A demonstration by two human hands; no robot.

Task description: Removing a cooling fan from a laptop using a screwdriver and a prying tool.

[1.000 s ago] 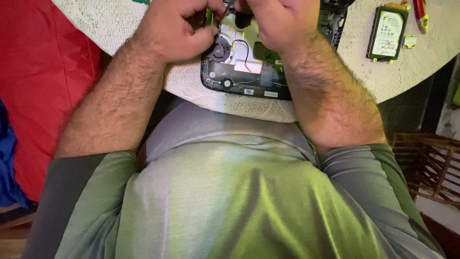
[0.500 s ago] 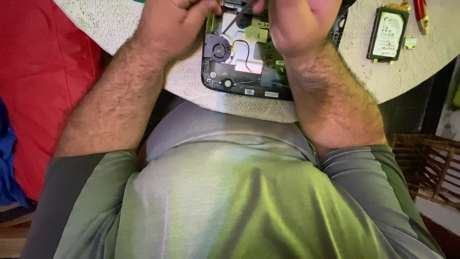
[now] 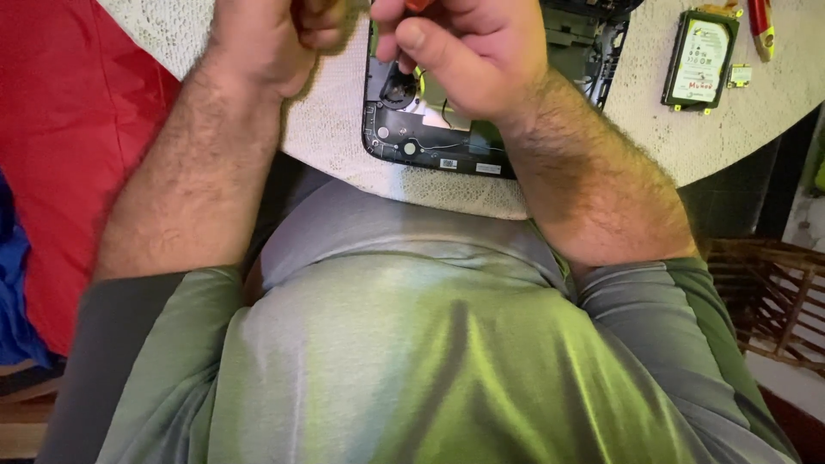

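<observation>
An opened black laptop base (image 3: 430,146) lies on the white textured table (image 3: 326,137), its fan and inner parts exposed. My right hand (image 3: 468,56) hovers over its upper part, fingers pinched on a small orange-ended tool (image 3: 416,4) that is mostly cut off by the top edge. My left hand (image 3: 279,34) is curled into a fist just left of the laptop, above the table. Its fingers hide whatever may be inside. Both forearms reach up from my green and grey shirt.
A silver hard drive (image 3: 698,60) lies on the table to the right, with a small metal bracket (image 3: 739,76) and a red-handled tool (image 3: 760,24) beside it. A wicker basket (image 3: 778,301) stands low at the right. Red cloth (image 3: 51,129) fills the left side.
My left hand has come off the laptop and moved left over the table. My right hand has shifted up and left over the fan area. The laptop stays put.
</observation>
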